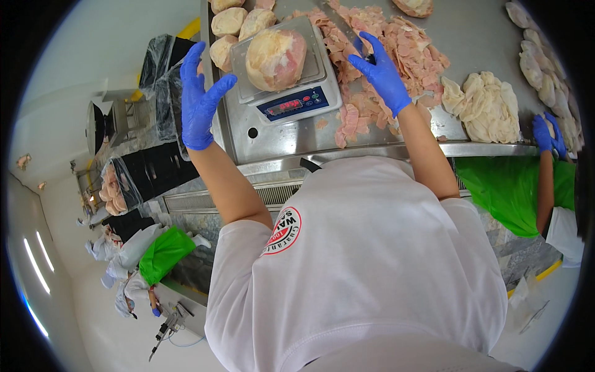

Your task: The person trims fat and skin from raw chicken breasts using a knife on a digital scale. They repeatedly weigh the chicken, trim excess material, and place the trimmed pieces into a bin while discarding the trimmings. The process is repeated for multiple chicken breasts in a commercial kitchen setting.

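A digital scale (333, 96) with a lit red display stands on the steel table (273, 141). On its pan rests a large, rounded lump of pale pink and cream meat (277, 60). Left of the scale, my blue-gloved left hand (199, 102) is raised with thumb and fingers apart, holding nothing. To the right of it, my gloved right hand (384, 75) hovers over a heap of thin pink meat pieces (418, 53), its thumb and fingers spread. Neither hand touches the lump. Some fingers of the right hand are partly hidden.
Several similar lumps (228, 22) lie beyond the scale at left. A cream, crumpled cloth-like bundle (486, 108) sits at right, near wrapped pale lumps (538, 59). A co-worker's gloved hands (548, 133) are at the far right. Black crates (155, 170) stand left of the table.
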A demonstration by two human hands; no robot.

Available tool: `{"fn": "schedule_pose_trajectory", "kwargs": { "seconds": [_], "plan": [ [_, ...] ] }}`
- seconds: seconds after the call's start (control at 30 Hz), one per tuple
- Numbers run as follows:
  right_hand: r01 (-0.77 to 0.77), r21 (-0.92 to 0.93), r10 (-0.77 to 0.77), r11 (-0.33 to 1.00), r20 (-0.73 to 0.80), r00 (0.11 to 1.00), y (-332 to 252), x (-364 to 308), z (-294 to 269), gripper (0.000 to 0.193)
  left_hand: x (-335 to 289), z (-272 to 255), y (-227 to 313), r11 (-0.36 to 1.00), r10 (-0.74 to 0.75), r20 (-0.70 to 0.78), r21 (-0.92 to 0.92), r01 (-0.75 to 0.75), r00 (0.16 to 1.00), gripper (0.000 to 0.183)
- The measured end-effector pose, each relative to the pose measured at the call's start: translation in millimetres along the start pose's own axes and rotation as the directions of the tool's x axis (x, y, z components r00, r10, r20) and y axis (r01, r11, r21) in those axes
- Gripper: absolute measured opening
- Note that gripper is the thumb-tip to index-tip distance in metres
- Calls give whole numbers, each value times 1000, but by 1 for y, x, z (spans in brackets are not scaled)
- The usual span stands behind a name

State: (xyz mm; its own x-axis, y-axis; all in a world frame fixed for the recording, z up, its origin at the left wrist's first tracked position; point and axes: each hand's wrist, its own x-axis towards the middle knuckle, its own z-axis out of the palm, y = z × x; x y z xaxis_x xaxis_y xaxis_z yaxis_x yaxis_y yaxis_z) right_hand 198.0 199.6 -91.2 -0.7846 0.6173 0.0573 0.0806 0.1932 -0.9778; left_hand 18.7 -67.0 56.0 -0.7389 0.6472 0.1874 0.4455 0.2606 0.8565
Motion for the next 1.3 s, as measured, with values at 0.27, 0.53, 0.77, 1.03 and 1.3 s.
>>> {"fn": "schedule_pose_trajectory", "kwargs": {
  "seconds": [0.27, 0.53, 0.77, 1.03, 1.3],
  "plan": [
    [21, 57, -27, 998, 117, 993, 1, -36, 10, 55, 33, 54, -54, 982, 177, 188, 37, -187, 966, 99],
    [55, -139, -27, 989, 195, 980, 11, -54, 14, 72, 22, 85, -34, 835, 220, -47, 526, -164, 974, 97],
    [87, -251, -51, 964, 147, 988, 27, -44, 25, 80, 39, 90, -20, 828, 230, 150, 489, -274, 962, 104],
    [287, -272, -275, 919, 82, 958, 16, 0, 45, 86, 39, 94, -5, 819, 143, 162, 535, -209, 976, 94],
    [255, -259, -166, 932, 322, 932, -42, 31, 51, 88, 40, 94, -10, 962, 44, 102, 263, -70, 994, 110]
  ]
}}
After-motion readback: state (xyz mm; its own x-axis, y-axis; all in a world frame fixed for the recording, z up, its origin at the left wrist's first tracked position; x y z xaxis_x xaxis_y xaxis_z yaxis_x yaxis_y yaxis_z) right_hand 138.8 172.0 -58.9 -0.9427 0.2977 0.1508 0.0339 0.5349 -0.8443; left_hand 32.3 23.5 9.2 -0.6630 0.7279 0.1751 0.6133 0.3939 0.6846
